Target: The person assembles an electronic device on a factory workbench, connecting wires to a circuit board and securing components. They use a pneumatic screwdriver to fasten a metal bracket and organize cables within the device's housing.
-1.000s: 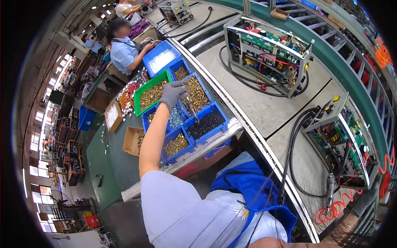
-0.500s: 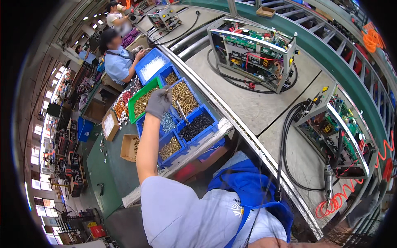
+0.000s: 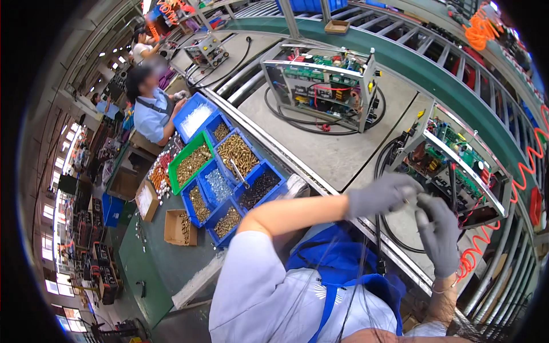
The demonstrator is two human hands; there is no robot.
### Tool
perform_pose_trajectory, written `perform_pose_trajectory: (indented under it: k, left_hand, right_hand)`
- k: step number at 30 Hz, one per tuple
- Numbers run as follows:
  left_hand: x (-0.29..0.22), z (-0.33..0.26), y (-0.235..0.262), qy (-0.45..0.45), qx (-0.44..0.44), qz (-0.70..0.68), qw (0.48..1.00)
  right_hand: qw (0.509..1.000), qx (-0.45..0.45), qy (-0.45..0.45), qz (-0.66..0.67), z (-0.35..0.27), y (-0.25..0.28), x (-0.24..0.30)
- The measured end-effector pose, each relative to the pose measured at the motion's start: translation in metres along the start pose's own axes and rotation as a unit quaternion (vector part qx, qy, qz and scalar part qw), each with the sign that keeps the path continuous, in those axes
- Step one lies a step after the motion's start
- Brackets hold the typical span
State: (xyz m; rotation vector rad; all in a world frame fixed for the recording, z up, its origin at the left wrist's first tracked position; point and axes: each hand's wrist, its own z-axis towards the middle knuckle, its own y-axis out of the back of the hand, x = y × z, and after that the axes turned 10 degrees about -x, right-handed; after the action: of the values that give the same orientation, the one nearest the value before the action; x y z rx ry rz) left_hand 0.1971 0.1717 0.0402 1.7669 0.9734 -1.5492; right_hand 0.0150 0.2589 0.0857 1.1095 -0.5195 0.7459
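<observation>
My left hand [image 3: 382, 195], in a grey glove, reaches across to the right with its fingertips pinched together. A small thing seems to sit between them, too small to name. My right hand [image 3: 439, 233], gloved too, comes up from the lower right with curled fingers, its tips close to the left fingertips. What it holds, if anything, is hidden. Both hands are in front of an open machine chassis [image 3: 457, 157] with green circuit boards and a black cable [image 3: 384, 220]. A second open chassis [image 3: 323, 86] stands farther off on the grey line surface [image 3: 297, 143].
On my left, blue bins [image 3: 260, 191] hold brass fittings, black screws and clear parts, beside a green bin [image 3: 191, 163]. A cardboard box [image 3: 180, 227] lies nearby. Orange coiled hoses [image 3: 523, 177] hang at the right. A co-worker [image 3: 151, 108] is beyond the bins. Rollers [image 3: 423, 43] run behind.
My left hand has left the bins and swung right to the near chassis. My right hand has come up from the lower right to meet it. The view has shifted somewhat.
</observation>
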Motion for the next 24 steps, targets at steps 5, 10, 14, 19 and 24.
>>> perform_pose_trajectory:
  k: [5, 10, 14, 19, 24]
  left_hand:
    - [0.043, 0.028, -0.064, 0.022, 0.106, -0.041, 0.993]
    - [0.078, 0.027, -0.106, 0.134, 0.148, -0.032, 0.979]
    - [0.121, 0.023, -0.115, 0.131, 0.177, -0.099, 0.970]
    - [0.096, 0.014, -0.111, 0.126, 0.145, -0.008, 0.981]
    - [0.100, 0.013, -0.098, 0.213, 0.152, -0.091, 0.961]
  right_hand:
    - [0.994, -0.009, -0.007, -0.105, -0.040, 0.015, -0.032]
    - [0.989, -0.036, -0.108, -0.093, -0.093, 0.011, -0.070]
    - [0.975, -0.026, -0.221, 0.017, -0.115, 0.010, -0.084]
    - [0.969, -0.063, -0.238, 0.025, -0.122, -0.010, -0.091]
    - [0.964, -0.059, -0.212, 0.150, -0.116, 0.008, -0.112]
